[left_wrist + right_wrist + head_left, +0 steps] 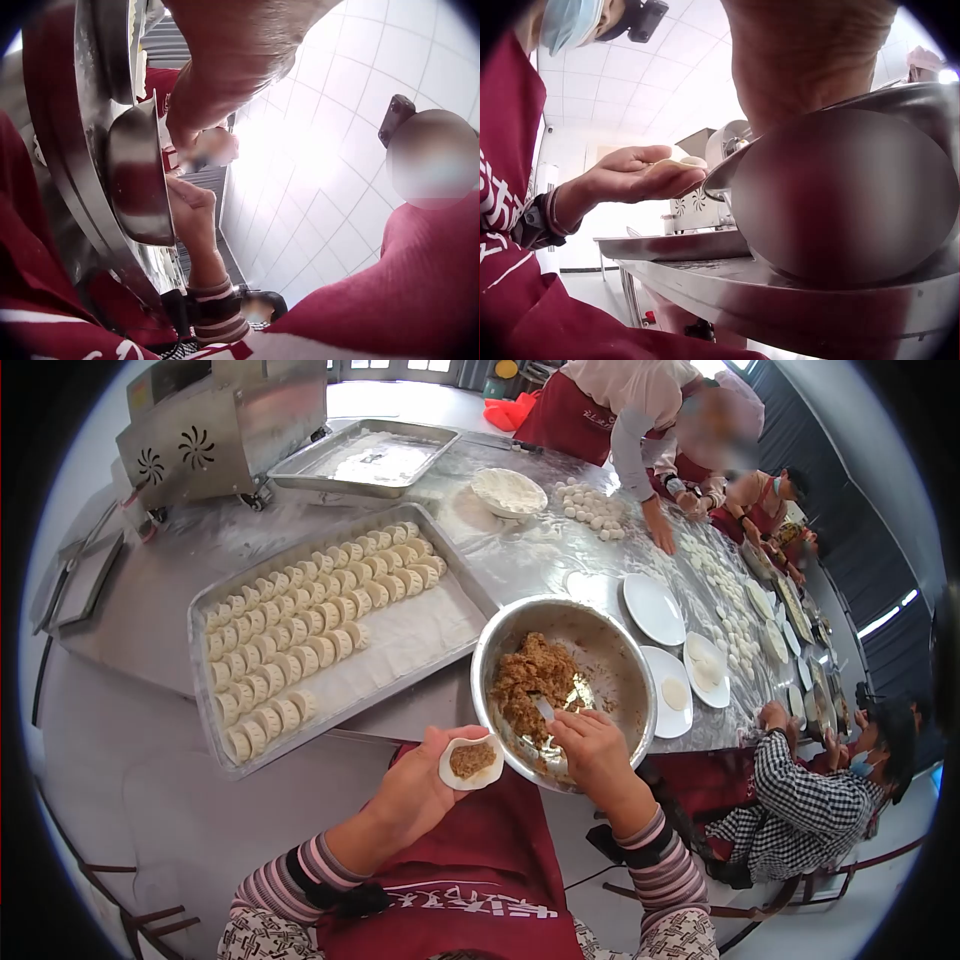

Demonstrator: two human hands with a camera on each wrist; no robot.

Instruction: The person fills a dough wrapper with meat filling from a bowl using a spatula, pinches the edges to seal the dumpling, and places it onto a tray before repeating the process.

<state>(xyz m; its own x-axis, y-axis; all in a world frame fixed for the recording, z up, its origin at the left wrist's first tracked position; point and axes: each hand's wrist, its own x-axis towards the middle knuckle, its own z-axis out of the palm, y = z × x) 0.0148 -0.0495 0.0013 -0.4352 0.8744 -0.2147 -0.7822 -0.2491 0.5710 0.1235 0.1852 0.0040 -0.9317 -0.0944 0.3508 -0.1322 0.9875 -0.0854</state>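
In the head view my left hand holds a round dumpling wrapper, with a lump of brown filling in its middle. The right wrist view shows that hand palm up, the wrapper between thumb and fingers. My right hand reaches over the near rim of a steel mixing bowl and grips a small flat spatula. The spatula's lower end is in the brown filling heaped on the bowl's left side. The left wrist view shows the right hand at the bowl's rim.
Left of the bowl, a large tray carries rows of shaped dumplings. White plates with some wrappers stand right of it. A flour bowl, a floured tray and dough pieces lie farther back. Several people work along the table.
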